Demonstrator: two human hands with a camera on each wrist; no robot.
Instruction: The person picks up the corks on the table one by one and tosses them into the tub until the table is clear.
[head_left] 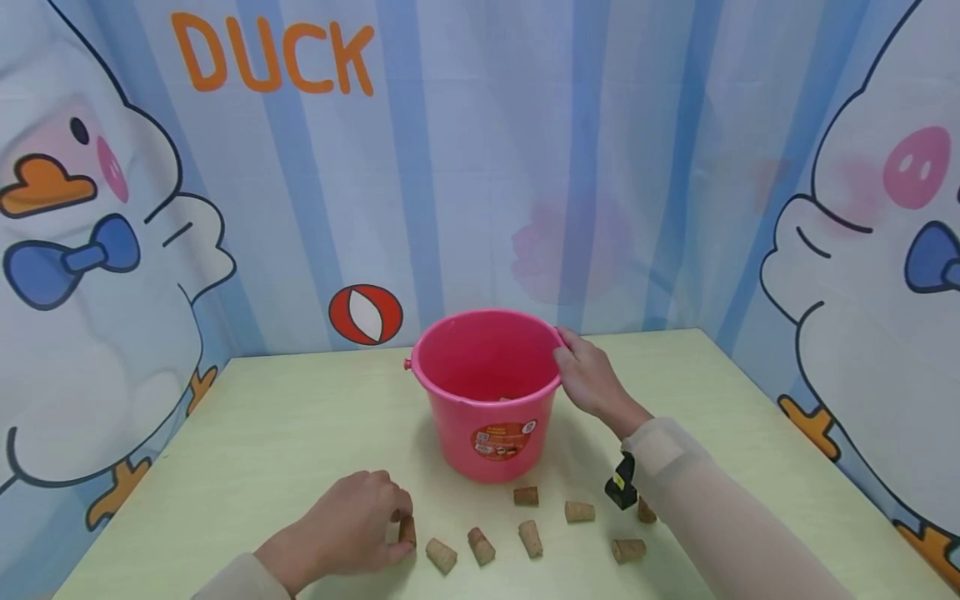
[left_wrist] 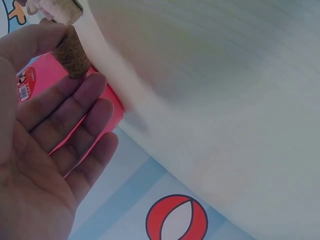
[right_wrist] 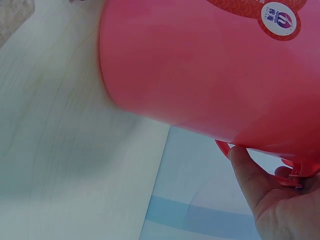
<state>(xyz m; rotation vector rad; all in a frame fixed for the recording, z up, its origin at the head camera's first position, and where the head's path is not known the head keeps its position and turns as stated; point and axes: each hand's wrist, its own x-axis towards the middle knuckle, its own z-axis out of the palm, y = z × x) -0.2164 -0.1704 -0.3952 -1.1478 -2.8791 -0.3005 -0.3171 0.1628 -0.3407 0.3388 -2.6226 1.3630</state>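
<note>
A pink bucket with a red label stands upright on the pale table. My right hand grips it at the right side of its rim, and in the right wrist view the fingers curl at the handle joint. Inside the bucket a bit of cork shows low down. At the front left, my left hand pinches a cork between thumb and index finger, the other fingers extended. Just right of that hand lies another cork on the table.
Several more corks lie in front of the bucket, among them a cork near its base and a cork by the right sleeve. A striped curtain with duck drawings closes off the table's back and sides.
</note>
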